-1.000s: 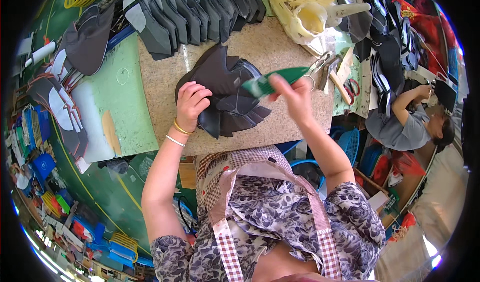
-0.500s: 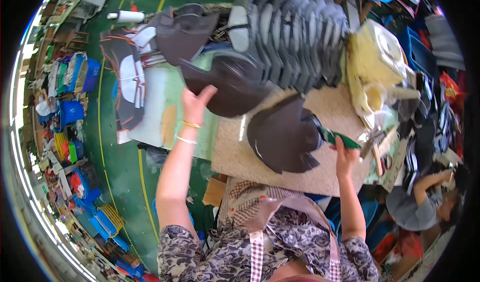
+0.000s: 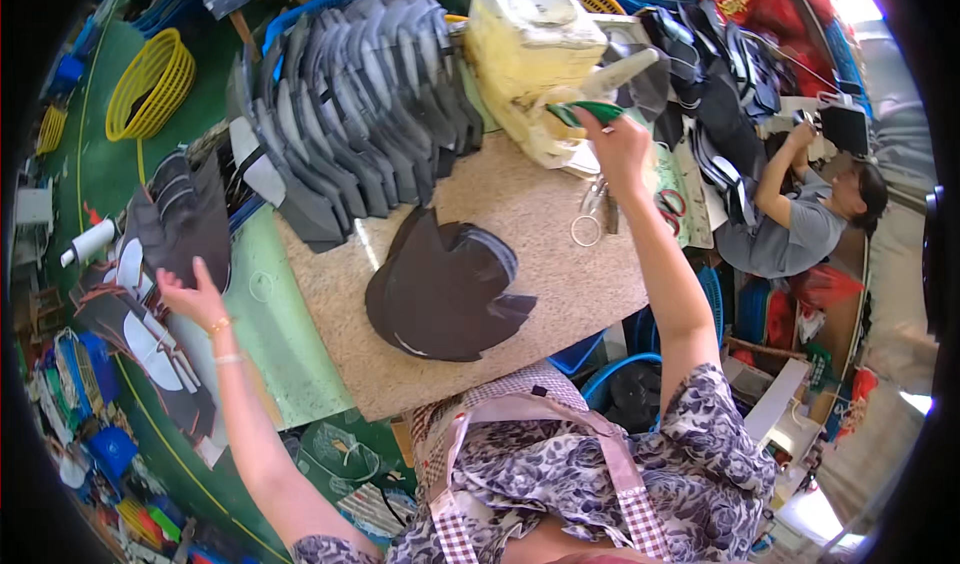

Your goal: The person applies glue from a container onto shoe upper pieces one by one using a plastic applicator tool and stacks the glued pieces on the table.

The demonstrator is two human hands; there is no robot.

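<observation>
My left hand [image 3: 195, 296] is open, fingers spread, at the lower edge of a pile of dark brown cut pieces [image 3: 188, 219] on the left. My right hand [image 3: 622, 149] is closed on a green-handled tool [image 3: 590, 112] at the mouth of a yellowed, crusted plastic container [image 3: 530, 59]. The tool's working end cannot be made out. A dark brown, notched piece [image 3: 440, 294] lies flat on the speckled board [image 3: 330, 309] in front of me, apart from both hands.
Long rows of grey shaped pieces [image 3: 350, 114] stand behind the board. Scissors [image 3: 590, 219] and red-handled scissors [image 3: 670, 209] lie right of it. White-and-dark pieces [image 3: 150, 349] lie far left. A yellow basket [image 3: 150, 84] stands on the floor. Another person [image 3: 800, 209] works at the right.
My left hand has let go of a dark brown piece, now at the left pile. My right hand has carried the green-handled tool to the yellowed container. The view has turned right.
</observation>
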